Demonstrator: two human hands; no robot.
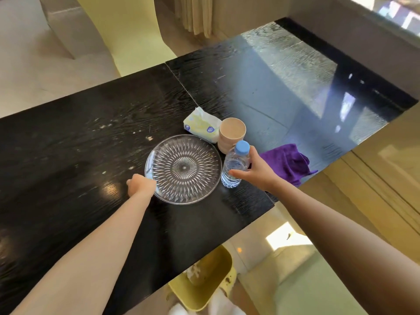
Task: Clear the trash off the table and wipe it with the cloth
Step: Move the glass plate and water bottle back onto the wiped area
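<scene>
On the black wooden table (pixel 68 144) lies a clear cut-glass plate (pixel 184 169). My left hand (pixel 142 185) grips its near-left rim. Just right of the plate stands a small water bottle (pixel 234 167) with a blue cap, upright, with my right hand (pixel 254 171) wrapped around its side. Behind the bottle sits a tan paper cup (pixel 231 135), and a pale yellow tissue pack (pixel 201 125) lies to the cup's left. A purple cloth (pixel 288 162) is crumpled at the table's right edge. Pale crumbs (pixel 148 138) speckle the tabletop left of the plate.
A yellow bin (pixel 204 280) holding crumpled trash stands on the floor below the table's near edge. A pale yellow chair back (pixel 127 30) rises beyond the far edge. The far right stretch of the tabletop reflects window light.
</scene>
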